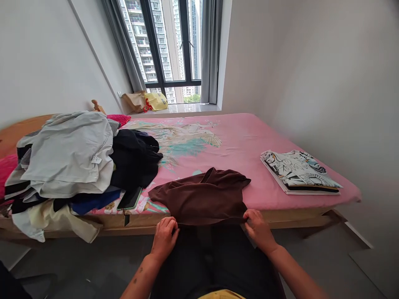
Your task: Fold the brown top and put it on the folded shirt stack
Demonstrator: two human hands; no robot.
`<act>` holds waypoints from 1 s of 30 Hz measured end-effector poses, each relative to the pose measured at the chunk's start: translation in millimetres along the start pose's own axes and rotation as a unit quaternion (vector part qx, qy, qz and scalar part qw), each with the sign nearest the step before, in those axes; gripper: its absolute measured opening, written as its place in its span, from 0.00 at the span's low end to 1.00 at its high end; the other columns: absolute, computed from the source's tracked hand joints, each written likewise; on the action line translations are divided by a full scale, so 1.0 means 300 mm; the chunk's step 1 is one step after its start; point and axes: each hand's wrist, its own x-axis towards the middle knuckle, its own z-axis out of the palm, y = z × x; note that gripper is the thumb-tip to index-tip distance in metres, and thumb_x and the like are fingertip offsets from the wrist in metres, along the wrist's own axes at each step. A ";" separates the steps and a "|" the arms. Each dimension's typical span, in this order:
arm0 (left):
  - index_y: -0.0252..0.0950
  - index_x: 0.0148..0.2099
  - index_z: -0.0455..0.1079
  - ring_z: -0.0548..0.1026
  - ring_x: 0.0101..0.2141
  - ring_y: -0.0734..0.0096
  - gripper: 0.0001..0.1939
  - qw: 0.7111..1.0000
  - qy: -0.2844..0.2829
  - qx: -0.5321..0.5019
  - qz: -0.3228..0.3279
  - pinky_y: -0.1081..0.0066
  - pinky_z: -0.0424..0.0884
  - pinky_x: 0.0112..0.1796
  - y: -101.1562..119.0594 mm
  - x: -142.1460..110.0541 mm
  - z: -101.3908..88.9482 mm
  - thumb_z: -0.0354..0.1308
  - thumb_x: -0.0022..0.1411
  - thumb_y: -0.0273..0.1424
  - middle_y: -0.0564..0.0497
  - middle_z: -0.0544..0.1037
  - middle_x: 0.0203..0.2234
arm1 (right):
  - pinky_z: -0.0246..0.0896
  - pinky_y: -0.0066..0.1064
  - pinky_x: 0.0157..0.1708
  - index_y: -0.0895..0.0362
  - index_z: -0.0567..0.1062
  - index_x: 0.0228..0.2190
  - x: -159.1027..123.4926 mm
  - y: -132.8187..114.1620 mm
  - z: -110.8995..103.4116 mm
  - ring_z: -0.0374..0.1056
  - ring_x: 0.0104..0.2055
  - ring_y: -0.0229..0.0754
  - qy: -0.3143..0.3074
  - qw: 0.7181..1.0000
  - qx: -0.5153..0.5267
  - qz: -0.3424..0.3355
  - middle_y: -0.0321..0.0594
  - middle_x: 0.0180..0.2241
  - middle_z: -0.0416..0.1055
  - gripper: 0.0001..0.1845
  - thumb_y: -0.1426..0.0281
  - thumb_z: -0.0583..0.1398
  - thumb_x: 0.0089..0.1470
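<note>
A dark brown shirt (pixel 202 194) lies partly spread on the pink bedsheet (pixel 246 137) at the bed's near edge. My left hand (pixel 164 237) is closed on the shirt's near left edge, fingers curled around the fabric. My right hand (pixel 257 226) pinches the near right edge. Both hands hold the hem just over the edge of the bed, roughly level with each other.
A heap of unfolded clothes (pixel 68 162) covers the left of the bed, with a phone (pixel 130 198) beside it. A stack of folded printed garments (pixel 299 171) lies at the right. Bags (pixel 146 101) sit on the window sill. Grey floor lies below.
</note>
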 end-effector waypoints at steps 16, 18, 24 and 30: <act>0.38 0.35 0.63 0.69 0.46 0.62 0.04 0.973 0.217 -0.074 0.016 0.59 0.63 0.48 0.024 -0.012 -0.045 0.51 0.56 0.25 0.47 0.73 0.40 | 0.62 0.37 0.40 0.54 0.68 0.34 -0.012 -0.070 -0.044 0.65 0.38 0.44 0.105 0.991 0.069 0.039 0.41 0.34 0.68 0.07 0.65 0.54 0.55; 0.39 0.34 0.61 0.70 0.45 0.64 0.03 0.957 0.261 -0.122 0.019 0.59 0.64 0.48 0.038 -0.033 -0.064 0.51 0.56 0.26 0.48 0.74 0.39 | 0.62 0.35 0.36 0.54 0.68 0.32 -0.028 -0.108 -0.087 0.66 0.34 0.43 0.148 0.984 0.063 0.080 0.39 0.31 0.68 0.10 0.61 0.55 0.53; 0.39 0.41 0.64 0.72 0.33 0.70 0.10 0.949 0.238 -0.173 -0.117 0.68 0.70 0.37 0.124 -0.113 -0.085 0.55 0.56 0.32 0.52 0.72 0.31 | 0.62 0.31 0.34 0.54 0.70 0.37 -0.098 -0.213 -0.179 0.68 0.33 0.43 0.179 0.950 0.075 0.246 0.39 0.33 0.72 0.15 0.59 0.55 0.49; 0.39 0.31 0.64 0.72 0.32 0.69 0.01 0.968 0.115 -0.195 -0.110 0.69 0.69 0.36 0.154 -0.247 -0.089 0.53 0.54 0.30 0.52 0.72 0.28 | 0.64 0.31 0.36 0.55 0.71 0.39 -0.217 -0.163 -0.136 0.70 0.34 0.43 0.130 0.934 0.184 0.279 0.38 0.33 0.74 0.19 0.58 0.57 0.47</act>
